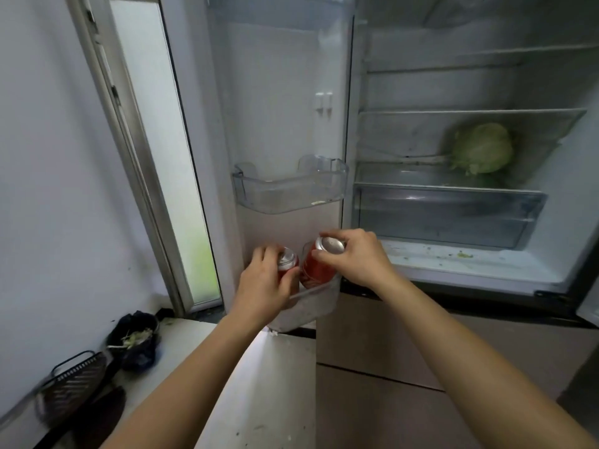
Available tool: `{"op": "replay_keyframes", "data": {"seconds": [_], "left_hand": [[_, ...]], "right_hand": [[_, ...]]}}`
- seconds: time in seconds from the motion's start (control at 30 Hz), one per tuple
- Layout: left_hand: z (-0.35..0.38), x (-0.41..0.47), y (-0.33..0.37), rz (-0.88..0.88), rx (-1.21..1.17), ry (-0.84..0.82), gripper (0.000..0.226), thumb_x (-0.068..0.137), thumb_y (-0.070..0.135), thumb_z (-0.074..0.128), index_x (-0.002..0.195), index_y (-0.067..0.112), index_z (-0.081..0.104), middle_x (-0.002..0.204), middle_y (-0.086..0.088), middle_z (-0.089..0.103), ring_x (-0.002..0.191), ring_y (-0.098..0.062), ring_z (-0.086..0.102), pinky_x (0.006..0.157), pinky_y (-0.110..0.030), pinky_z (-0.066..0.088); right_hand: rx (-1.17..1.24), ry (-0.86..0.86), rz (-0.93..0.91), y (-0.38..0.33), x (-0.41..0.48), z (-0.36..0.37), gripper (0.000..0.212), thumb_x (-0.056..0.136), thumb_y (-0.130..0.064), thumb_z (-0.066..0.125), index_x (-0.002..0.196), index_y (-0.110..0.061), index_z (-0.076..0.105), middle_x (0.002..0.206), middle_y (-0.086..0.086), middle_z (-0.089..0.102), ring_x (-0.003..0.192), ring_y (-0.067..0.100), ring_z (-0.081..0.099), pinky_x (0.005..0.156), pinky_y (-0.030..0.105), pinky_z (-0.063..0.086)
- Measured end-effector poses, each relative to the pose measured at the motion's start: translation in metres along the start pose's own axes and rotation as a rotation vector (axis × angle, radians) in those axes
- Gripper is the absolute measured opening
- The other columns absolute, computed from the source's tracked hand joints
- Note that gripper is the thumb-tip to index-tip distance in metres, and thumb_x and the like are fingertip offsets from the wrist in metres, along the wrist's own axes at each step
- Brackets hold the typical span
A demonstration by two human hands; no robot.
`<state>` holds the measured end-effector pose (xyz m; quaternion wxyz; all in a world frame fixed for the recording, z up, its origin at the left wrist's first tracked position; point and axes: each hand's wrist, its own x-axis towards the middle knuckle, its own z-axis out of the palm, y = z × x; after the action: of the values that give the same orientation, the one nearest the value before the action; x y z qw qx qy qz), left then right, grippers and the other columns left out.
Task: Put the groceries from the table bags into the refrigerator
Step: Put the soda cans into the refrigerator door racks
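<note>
The refrigerator stands open, its door [278,92] swung to the left. My left hand [262,283] grips a red soda can [287,259] from its left side. My right hand [356,257] pinches the silver top of a second red can [319,270], which leans a little. Both cans sit low in the bottom clear door bin [311,306], side by side. A green cabbage [483,149] lies on a shelf inside the fridge at the right.
An upper clear door bin [291,189] holds nothing. A clear crisper drawer [447,215] sits under the cabbage shelf, with crumbs on the fridge floor below it. On the floor at left are a black bag of scraps [136,341] and a dark basket [74,380].
</note>
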<state>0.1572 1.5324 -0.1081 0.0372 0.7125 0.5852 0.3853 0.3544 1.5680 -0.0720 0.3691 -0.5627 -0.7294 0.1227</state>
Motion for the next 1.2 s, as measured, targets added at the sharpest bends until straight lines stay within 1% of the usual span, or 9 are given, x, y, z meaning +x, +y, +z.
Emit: {"op": "replay_keyframes", "data": {"seconds": [0.13, 0.3, 0.37, 0.43, 0.53, 0.73, 0.93, 1.07, 1.2], "left_hand": [[0.006, -0.001, -0.005, -0.040, 0.015, -0.019, 0.032, 0.094, 0.030, 0.064, 0.117, 0.010, 0.056, 0.114, -0.012, 0.058, 0.105, -0.035, 0.057, 0.083, -0.039, 0.044], [0.007, -0.002, -0.011, 0.016, 0.009, -0.029, 0.029, 0.097, 0.029, 0.058, 0.120, 0.013, 0.054, 0.116, -0.008, 0.061, 0.107, -0.029, 0.058, 0.086, -0.040, 0.048], [0.009, -0.006, -0.017, 0.061, 0.020, -0.036, 0.031, 0.099, 0.028, 0.055, 0.127, 0.014, 0.053, 0.125, -0.008, 0.059, 0.115, -0.028, 0.056, 0.095, -0.038, 0.046], [0.010, -0.013, -0.020, 0.096, 0.043, -0.032, 0.039, 0.100, 0.029, 0.051, 0.136, 0.014, 0.050, 0.142, -0.008, 0.050, 0.130, -0.027, 0.047, 0.110, -0.031, 0.034], [0.003, -0.029, -0.016, 0.112, 0.034, 0.035, 0.046, 0.101, 0.033, 0.044, 0.143, 0.014, 0.047, 0.151, -0.008, 0.042, 0.140, -0.023, 0.037, 0.115, -0.024, 0.020], [-0.018, -0.088, -0.023, 0.050, 0.107, 0.270, 0.051, 0.100, 0.039, 0.040, 0.143, 0.014, 0.048, 0.154, -0.008, 0.041, 0.143, -0.022, 0.036, 0.116, -0.035, 0.028], [-0.061, -0.170, -0.077, -0.258, 0.437, 0.237, 0.057, 0.101, 0.044, 0.037, 0.151, 0.017, 0.038, 0.161, -0.012, 0.026, 0.150, -0.031, 0.020, 0.118, -0.055, 0.024], [-0.119, -0.237, -0.116, -0.480, 0.659, 0.193, 0.063, 0.100, 0.051, 0.027, 0.153, 0.017, 0.031, 0.163, -0.015, 0.019, 0.151, -0.035, 0.015, 0.119, -0.057, 0.018], [-0.182, -0.306, -0.148, -0.657, 0.772, 0.227, 0.066, 0.100, 0.053, 0.023, 0.155, 0.018, 0.025, 0.165, -0.013, 0.011, 0.153, -0.031, 0.005, 0.120, -0.055, 0.008]], "right_hand": [[-0.242, -0.103, -0.021, 0.001, -0.001, 0.013, 0.050, 0.085, -0.065, 0.062, 0.129, -0.041, 0.065, 0.129, -0.004, 0.068, 0.119, 0.024, 0.062, 0.085, 0.031, 0.048], [-0.208, -0.189, -0.085, 0.010, -0.002, 0.030, 0.057, 0.097, -0.064, 0.043, 0.146, -0.036, 0.049, 0.149, -0.002, 0.051, 0.133, 0.023, 0.050, 0.105, 0.042, 0.045], [-0.195, -0.217, -0.081, 0.011, -0.006, 0.033, 0.056, 0.101, -0.059, 0.035, 0.152, -0.034, 0.040, 0.155, 0.003, 0.043, 0.141, 0.024, 0.039, 0.112, 0.042, 0.037], [-0.162, -0.219, -0.075, 0.011, -0.012, 0.031, 0.056, 0.103, -0.057, 0.033, 0.154, -0.033, 0.035, 0.159, 0.007, 0.036, 0.146, 0.026, 0.032, 0.116, 0.042, 0.031], [-0.106, -0.144, -0.066, 0.010, -0.026, 0.026, 0.058, 0.102, -0.058, 0.033, 0.153, -0.030, 0.035, 0.163, 0.008, 0.028, 0.150, 0.025, 0.024, 0.119, 0.043, 0.025], [-0.036, 0.176, -0.149, 0.000, -0.065, 0.059, 0.062, 0.099, -0.055, 0.043, 0.153, -0.026, 0.030, 0.163, 0.008, 0.021, 0.149, 0.027, 0.022, 0.120, 0.048, 0.025], [-0.094, 0.190, -0.371, -0.034, -0.105, 0.148, 0.079, 0.093, -0.054, 0.056, 0.157, -0.020, 0.024, 0.166, 0.018, 0.003, 0.154, 0.034, 0.000, 0.124, 0.052, 0.001], [-0.047, 0.053, -0.518, -0.088, -0.139, 0.209, 0.079, 0.094, -0.055, 0.053, 0.157, -0.017, 0.025, 0.166, 0.020, 0.002, 0.154, 0.037, -0.002, 0.123, 0.053, -0.002], [0.050, -0.104, -0.643, -0.156, -0.169, 0.265, 0.078, 0.094, -0.051, 0.053, 0.157, -0.015, 0.025, 0.166, 0.020, 0.002, 0.154, 0.035, -0.002, 0.123, 0.056, 0.005]]}}
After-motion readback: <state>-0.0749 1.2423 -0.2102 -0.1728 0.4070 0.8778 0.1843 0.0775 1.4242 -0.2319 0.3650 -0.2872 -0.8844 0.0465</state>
